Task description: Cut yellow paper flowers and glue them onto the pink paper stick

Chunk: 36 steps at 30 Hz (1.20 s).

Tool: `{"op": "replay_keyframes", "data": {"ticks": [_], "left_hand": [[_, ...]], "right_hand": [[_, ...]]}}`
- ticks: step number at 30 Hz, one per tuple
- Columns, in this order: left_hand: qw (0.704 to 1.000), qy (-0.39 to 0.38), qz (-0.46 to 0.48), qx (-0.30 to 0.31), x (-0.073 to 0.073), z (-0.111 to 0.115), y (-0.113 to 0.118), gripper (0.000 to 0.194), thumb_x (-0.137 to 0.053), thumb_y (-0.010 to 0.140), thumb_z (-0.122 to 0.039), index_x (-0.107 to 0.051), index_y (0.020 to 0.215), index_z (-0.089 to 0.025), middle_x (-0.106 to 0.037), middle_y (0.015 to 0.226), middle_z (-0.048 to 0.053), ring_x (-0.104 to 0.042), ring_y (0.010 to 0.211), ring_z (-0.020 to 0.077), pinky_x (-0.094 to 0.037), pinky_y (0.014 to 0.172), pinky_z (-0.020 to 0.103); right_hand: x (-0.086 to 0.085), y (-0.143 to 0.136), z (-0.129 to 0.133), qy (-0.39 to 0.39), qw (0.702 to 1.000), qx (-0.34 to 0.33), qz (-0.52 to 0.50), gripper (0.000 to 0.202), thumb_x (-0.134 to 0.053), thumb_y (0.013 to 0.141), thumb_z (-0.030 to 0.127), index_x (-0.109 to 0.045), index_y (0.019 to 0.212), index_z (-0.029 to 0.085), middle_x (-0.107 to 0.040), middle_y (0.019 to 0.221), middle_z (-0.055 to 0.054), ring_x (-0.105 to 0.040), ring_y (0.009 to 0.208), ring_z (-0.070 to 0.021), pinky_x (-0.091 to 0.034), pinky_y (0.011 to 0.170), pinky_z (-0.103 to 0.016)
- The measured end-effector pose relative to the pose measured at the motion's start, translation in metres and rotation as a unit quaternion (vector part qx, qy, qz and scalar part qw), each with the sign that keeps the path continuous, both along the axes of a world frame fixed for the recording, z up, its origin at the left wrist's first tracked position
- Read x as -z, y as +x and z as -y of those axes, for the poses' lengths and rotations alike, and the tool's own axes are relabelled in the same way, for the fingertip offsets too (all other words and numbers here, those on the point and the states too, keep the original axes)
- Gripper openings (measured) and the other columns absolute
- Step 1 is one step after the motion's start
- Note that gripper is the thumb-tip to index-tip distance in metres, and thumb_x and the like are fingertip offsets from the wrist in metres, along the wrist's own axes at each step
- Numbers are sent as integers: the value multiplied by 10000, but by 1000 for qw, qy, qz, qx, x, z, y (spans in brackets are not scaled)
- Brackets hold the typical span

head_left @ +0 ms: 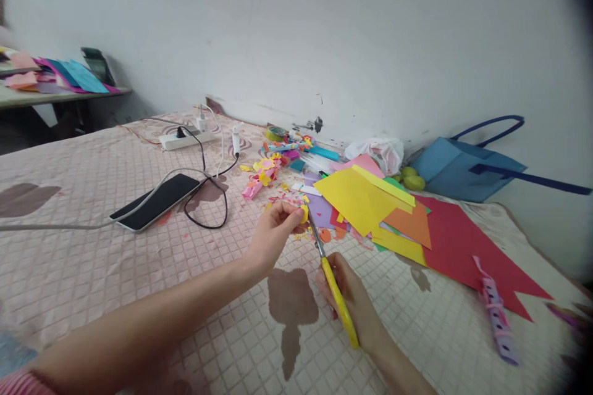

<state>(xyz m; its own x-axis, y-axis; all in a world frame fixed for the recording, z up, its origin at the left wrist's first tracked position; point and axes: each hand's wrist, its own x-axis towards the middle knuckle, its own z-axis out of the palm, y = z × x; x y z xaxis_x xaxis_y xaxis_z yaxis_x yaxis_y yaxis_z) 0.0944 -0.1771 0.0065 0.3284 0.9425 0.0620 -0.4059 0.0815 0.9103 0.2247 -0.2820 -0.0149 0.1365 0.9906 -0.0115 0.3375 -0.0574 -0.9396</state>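
Observation:
My left hand [274, 231] pinches a small yellow paper piece [304, 215] between thumb and fingers, over the middle of the table. From the right, my right hand [347, 290] grips yellow-handled scissors [340, 301]. The metal blades point up and away, with their tips right beside the yellow piece. Whether the blades touch the paper is too small to tell. Behind both hands lie small paper scraps [325, 235] in orange, pink and yellow. A yellow sheet [349, 197] rests on the paper pile to the right of the blades.
A black device [157, 202] with cables and a white power strip [186, 139] lie left. Paper flowers [266, 171] are behind my left hand. Red paper [467, 241], a blue bag [467, 166] and a decorated purple tube [498, 321] are right. A wall rises behind.

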Motion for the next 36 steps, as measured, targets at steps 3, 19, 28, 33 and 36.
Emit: {"op": "replay_keyframes", "data": {"ticks": [3,19,28,33,36], "left_hand": [[1000,-2,-1,0,1,-1,0,206,-643,762,-322,-521,742,-156,-602,731,18,-575,670,118,-465,692,288],[1000,-4,5,-1,-2,0,-1,213,-654,751,-331,-533,737,-156,-601,749,15,-577,676,112,-478,700,279],[1000,-5,9,-2,-2,-1,-1,212,-661,751,-323,-538,732,-152,-591,730,8,-568,685,106,-482,699,267],[1000,-10,10,-5,-3,-1,-1,219,-660,756,-327,-532,741,-150,-592,728,3,-562,668,97,-475,681,252],[1000,-16,8,-9,-4,-1,-1,225,-664,751,-330,-529,745,-151,-601,738,3,-565,655,94,-474,679,253]], "right_hand": [[1,0,0,-29,1000,3,-5,316,-608,775,419,-354,750,233,-352,610,84,-313,457,-71,-290,410,-208],[-3,0,0,-37,999,11,0,313,-611,773,412,-357,744,231,-376,612,75,-311,445,-66,-278,377,-199],[-7,-2,-1,-51,998,17,-13,336,-617,753,429,-344,722,235,-356,578,84,-287,423,-62,-259,365,-198],[-8,-3,-1,-51,998,19,-20,337,-621,742,424,-345,711,234,-354,566,88,-272,416,-57,-252,354,-191],[-8,-3,-1,-49,998,21,-15,334,-620,743,418,-344,708,233,-365,568,85,-286,421,-59,-256,351,-189]]}}
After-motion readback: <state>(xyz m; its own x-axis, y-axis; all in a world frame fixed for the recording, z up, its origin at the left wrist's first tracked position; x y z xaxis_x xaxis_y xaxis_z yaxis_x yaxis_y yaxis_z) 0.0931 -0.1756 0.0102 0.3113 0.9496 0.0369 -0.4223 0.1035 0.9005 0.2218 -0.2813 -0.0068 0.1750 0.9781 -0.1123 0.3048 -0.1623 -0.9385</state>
